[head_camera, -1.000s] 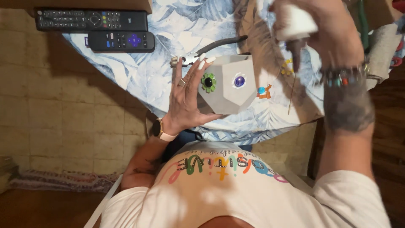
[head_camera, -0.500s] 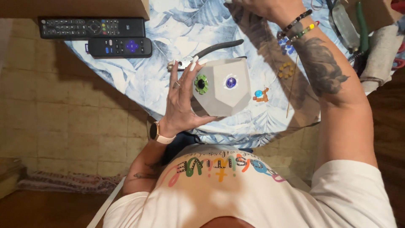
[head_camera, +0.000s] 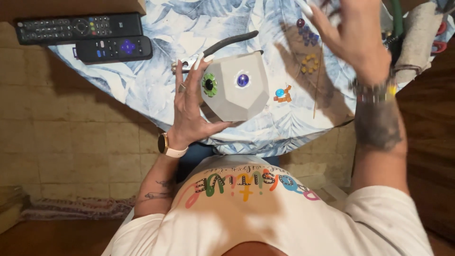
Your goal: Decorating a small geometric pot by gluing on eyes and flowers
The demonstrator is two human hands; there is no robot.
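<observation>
I am looking straight down over my chest at a round table covered in a blue and white leaf-print cloth (head_camera: 142, 90). My left hand (head_camera: 189, 111) is wrapped around the left side of a pale grey, many-sided faceted pot (head_camera: 234, 92), thumb underneath and fingers spread up its edge, holding it just above the near part of the table. I cannot see into the pot from here, so I cannot tell whether it holds anything. Two decorations sit on its upper faces: a green flower-shaped ring with a dark centre (head_camera: 209, 84) close to my fingers, and a round blue-purple gem (head_camera: 242, 80) to its right.

My right hand (head_camera: 353, 35) is raised over the far right of the table, fingers spread loose and gripping nothing, well apart from the pot.

On the cloth near the pot lie a small cluster of orange tiles with a blue bead (head_camera: 283, 95), a ring of yellow beads (head_camera: 310, 63), and black-handled pliers (head_camera: 222, 46). Two black remote controls (head_camera: 80, 26) rest at the far left edge.
</observation>
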